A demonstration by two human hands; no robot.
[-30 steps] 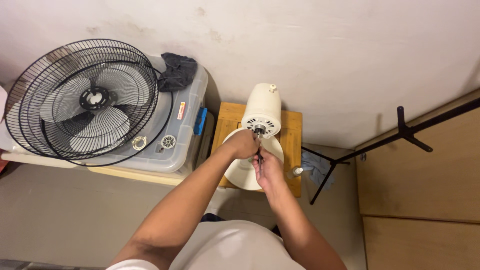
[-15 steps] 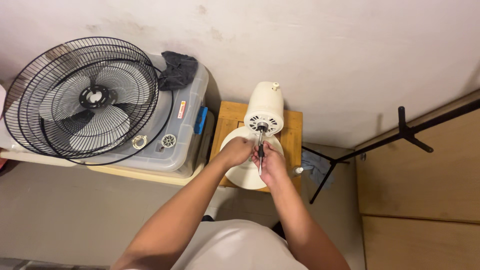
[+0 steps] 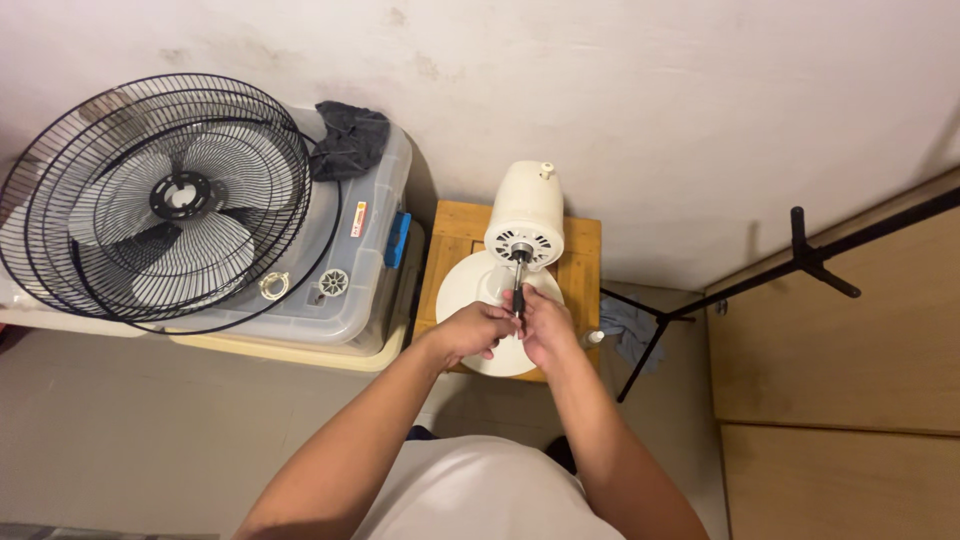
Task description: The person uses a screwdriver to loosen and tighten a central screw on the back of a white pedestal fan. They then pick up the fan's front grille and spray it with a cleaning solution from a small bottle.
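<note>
Overhead view of a cream fan motor housing (image 3: 525, 215) standing on its round white base (image 3: 470, 285) upon a small wooden tabletop (image 3: 580, 255) set against the wall. A dark metal shaft (image 3: 518, 280) projects from the vented face of the housing toward six o'clock. Both hands meet at the outer end of this shaft: the left hand (image 3: 470, 332), at eight o'clock of the shaft, has its fingers curled against the shaft tip, and the right hand (image 3: 548, 328), at four o'clock, has its fingers closed around the shaft's end; whether a small part is pinched between them cannot be told. At nine o'clock of the tabletop, a black wire fan guard (image 3: 150, 200) with translucent blades (image 3: 200, 255) lies on a clear plastic storage box (image 3: 375, 290), a dark cloth (image 3: 347, 140) at the box's far corner. At three o'clock, a black stand (image 3: 800, 262) leans across wooden panelling (image 3: 850, 400).
</note>
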